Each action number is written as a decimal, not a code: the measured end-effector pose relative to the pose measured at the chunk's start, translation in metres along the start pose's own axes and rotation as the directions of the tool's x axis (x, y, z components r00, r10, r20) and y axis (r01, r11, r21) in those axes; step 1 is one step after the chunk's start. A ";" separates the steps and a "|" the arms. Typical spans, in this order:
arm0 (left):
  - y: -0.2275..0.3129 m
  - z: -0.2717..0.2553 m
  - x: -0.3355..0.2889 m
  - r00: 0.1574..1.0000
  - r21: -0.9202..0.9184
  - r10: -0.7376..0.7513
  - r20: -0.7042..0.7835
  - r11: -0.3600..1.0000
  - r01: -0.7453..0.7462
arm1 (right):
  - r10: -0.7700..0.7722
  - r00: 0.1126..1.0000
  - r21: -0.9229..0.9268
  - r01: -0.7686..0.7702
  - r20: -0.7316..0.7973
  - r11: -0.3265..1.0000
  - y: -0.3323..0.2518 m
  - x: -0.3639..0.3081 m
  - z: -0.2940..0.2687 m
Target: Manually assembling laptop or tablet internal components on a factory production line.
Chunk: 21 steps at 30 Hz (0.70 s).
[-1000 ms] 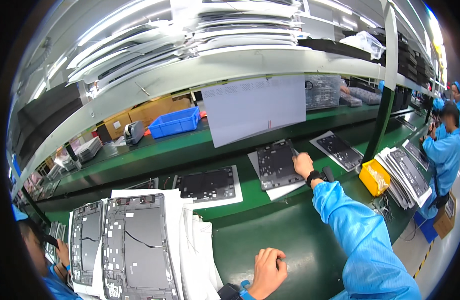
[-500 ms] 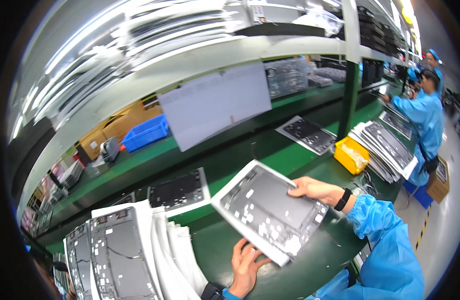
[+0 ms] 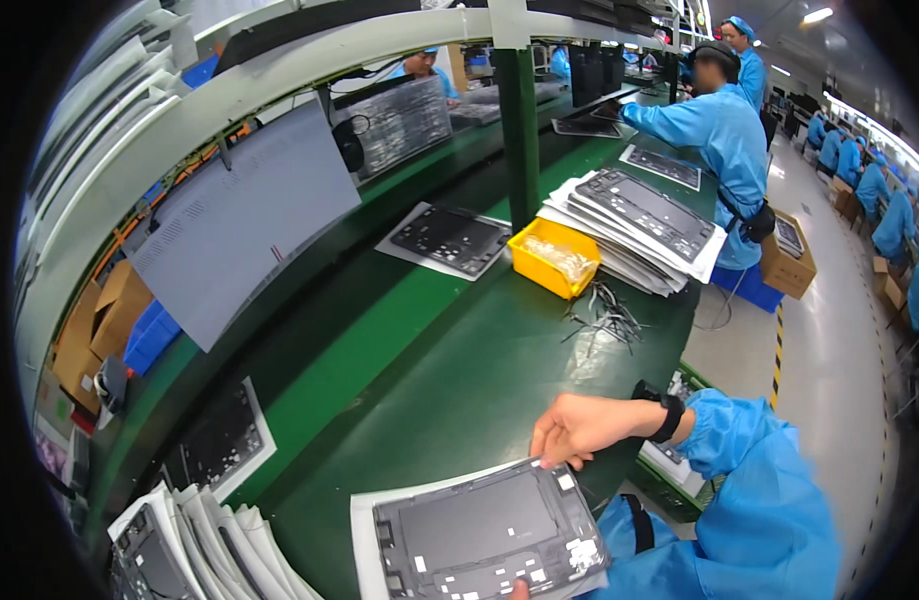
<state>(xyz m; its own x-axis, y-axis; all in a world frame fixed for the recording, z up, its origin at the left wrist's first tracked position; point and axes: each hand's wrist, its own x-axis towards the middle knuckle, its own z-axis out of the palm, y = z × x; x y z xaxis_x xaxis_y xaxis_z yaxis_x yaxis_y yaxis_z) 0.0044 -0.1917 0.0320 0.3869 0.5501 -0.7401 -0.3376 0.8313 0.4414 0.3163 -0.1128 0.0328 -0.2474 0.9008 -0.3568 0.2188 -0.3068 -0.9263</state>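
Observation:
At the bottom centre, a dark grey device panel (image 3: 480, 528) with small white patches lies on a white backing sheet (image 3: 364, 535). My right hand (image 3: 585, 430) is closed on the panel's far edge near its right corner, fingers bent over it. Only a fingertip of my left hand (image 3: 521, 590) shows, pressed on the panel's near edge; its other fingers are hidden. To the lower left leans a stack of similar panels (image 3: 145, 560) between white sheets.
A yellow bin (image 3: 555, 262) of small clear pieces stands beyond my right hand, with loose dark cables (image 3: 610, 318) beside it. Behind these is a pile of panels (image 3: 645, 210). Single panels (image 3: 450, 240) lie along the green bench (image 3: 420, 370). A person in blue (image 3: 715, 130) works farther along.
The view has swung right. The panel has come nearer me and lies flatter. My right hand has shifted from its side to its far edge; my left hand has mostly dropped out of view.

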 end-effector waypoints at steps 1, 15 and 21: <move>-0.015 0.006 0.004 0.999 0.019 -0.024 0.044 1.000 0.023 | 0.014 1.000 -0.002 -0.014 -0.006 1.000 0.007 0.000 0.002; -0.045 -0.002 0.053 0.543 -0.138 -0.296 0.786 0.772 0.621 | -0.438 0.524 -0.542 -0.054 -0.730 0.839 0.038 -0.012 -0.139; 0.014 -0.024 0.008 0.729 0.016 -0.098 0.677 0.993 0.119 | -0.479 0.618 -0.684 -0.133 -0.623 0.718 0.035 0.010 -0.133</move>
<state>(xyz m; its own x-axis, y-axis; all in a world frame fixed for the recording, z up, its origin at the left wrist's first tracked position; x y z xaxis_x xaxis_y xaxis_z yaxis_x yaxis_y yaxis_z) -0.0185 -0.1775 0.0202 0.8963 0.3732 -0.2397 -0.2757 0.8921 0.3578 0.4469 -0.0734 0.0127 0.3303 0.8952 0.2991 0.8353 -0.1296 -0.5343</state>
